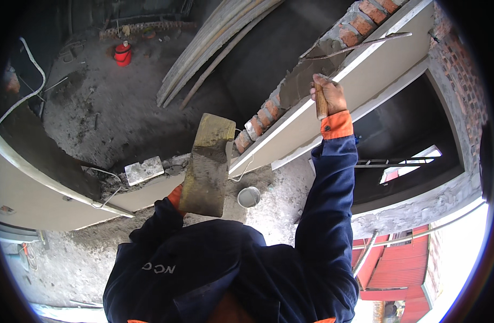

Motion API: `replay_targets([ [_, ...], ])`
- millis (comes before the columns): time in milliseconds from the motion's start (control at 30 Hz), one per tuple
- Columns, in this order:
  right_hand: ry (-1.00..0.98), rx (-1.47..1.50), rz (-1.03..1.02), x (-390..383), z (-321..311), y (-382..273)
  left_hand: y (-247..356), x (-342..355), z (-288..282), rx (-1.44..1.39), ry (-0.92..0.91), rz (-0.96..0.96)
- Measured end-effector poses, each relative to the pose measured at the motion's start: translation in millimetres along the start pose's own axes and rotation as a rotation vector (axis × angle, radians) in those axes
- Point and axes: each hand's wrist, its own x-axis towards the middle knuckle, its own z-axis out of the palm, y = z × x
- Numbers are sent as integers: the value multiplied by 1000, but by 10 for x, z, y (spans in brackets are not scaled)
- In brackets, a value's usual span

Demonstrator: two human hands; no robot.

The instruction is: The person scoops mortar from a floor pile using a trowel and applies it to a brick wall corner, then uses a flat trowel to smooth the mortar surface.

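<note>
"So, how are the hands?"
"Apart. The right hand [334,96], far and right, is closed round a wooden handle [322,106] by the brick wall [268,111]."
"And the left hand?"
"Hidden behind the mortar-stained board [206,167], mid-scene; its grip cannot be told."
"The room?"
"Grey floor [104,118], pale bucket [249,197] near, red bucket [122,55] far left."
"Long axes?"
"Board and handle both run near to far."
</note>
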Motion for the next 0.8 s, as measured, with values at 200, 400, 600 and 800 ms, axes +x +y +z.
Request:
replay_targets([
  [200,-61,108,-21,-148,-233,-377,91,20,251,-125,43,-95],
  [400,-65,122,-193,-982,-532,-49,196,159,312,-343,-102,-230],
  [600,16,-300,-73,-1800,-630,1072,183,663,310,-625,-223,-339],
  [800,-67,-943,-595,-2540,-232,1037,306,955,691,-567,-227,-331],
])
